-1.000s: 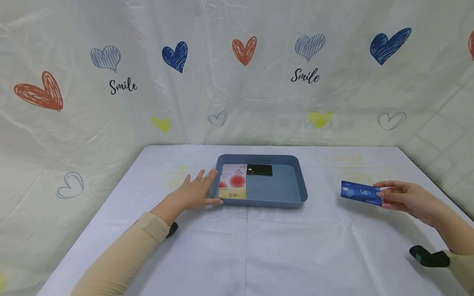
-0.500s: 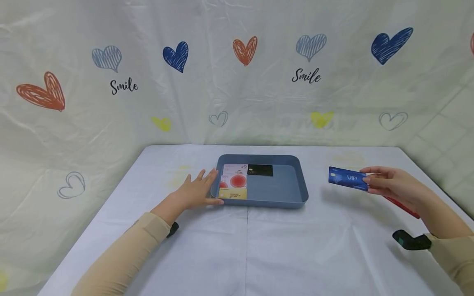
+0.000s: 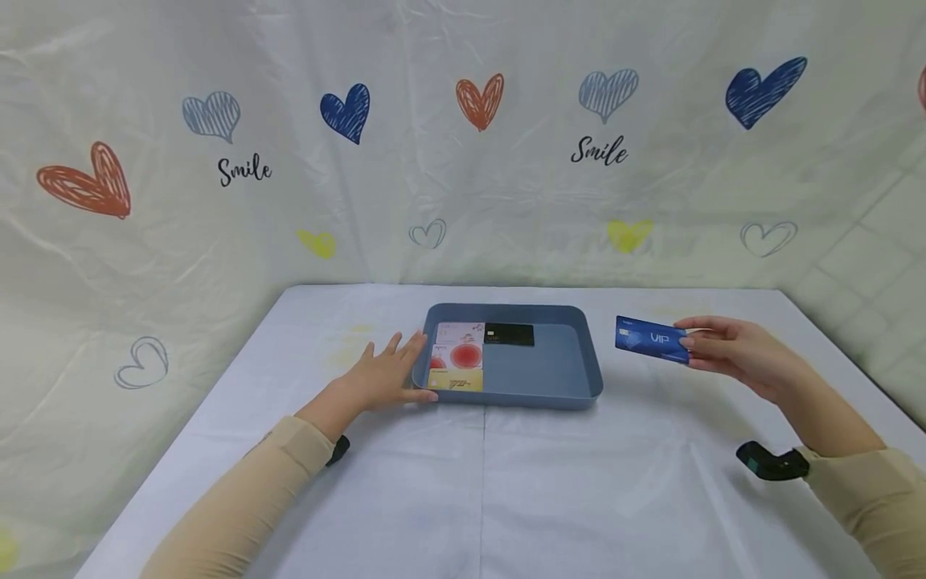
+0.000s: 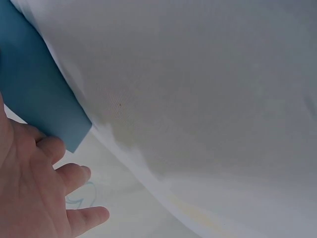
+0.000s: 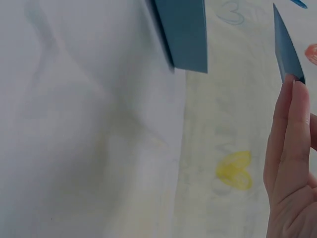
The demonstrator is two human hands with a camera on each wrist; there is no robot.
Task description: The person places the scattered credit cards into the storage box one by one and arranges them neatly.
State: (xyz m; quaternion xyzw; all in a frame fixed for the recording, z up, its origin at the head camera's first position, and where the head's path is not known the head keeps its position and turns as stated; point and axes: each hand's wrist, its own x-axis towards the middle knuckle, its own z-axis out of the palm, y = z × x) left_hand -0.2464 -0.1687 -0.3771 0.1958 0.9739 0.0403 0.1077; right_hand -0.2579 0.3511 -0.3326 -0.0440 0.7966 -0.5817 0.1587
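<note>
My right hand (image 3: pixel 741 354) pinches a blue VIP card (image 3: pixel 653 338) by its right end, between thumb and fingers. It holds the card in the air, right of the blue tray (image 3: pixel 538 382) and apart from it. Edge-on in the right wrist view, the card (image 5: pixel 288 47) sticks up from the fingertips. My left hand (image 3: pixel 379 376) rests with spread, straight fingers at the tray's left side, its fingertips and thumb touching the rim. Inside the tray lie a pale pink card (image 3: pixel 459 332), a red-patterned card (image 3: pixel 456 355), a yellow card (image 3: pixel 456 379) and a black card (image 3: pixel 510 334).
The tray stands on a white-covered table (image 3: pixel 405 498). Behind it hangs a pale curtain (image 3: pixel 521 185) printed with hearts and "Smile". The lighter cards sit in a column at the tray's left, with the black one beside the top of that column.
My right hand has moved left and farther back with the blue card, nearer the tray. A red edge seen by that wrist half a second ago is now out of sight. The left hand stays put.
</note>
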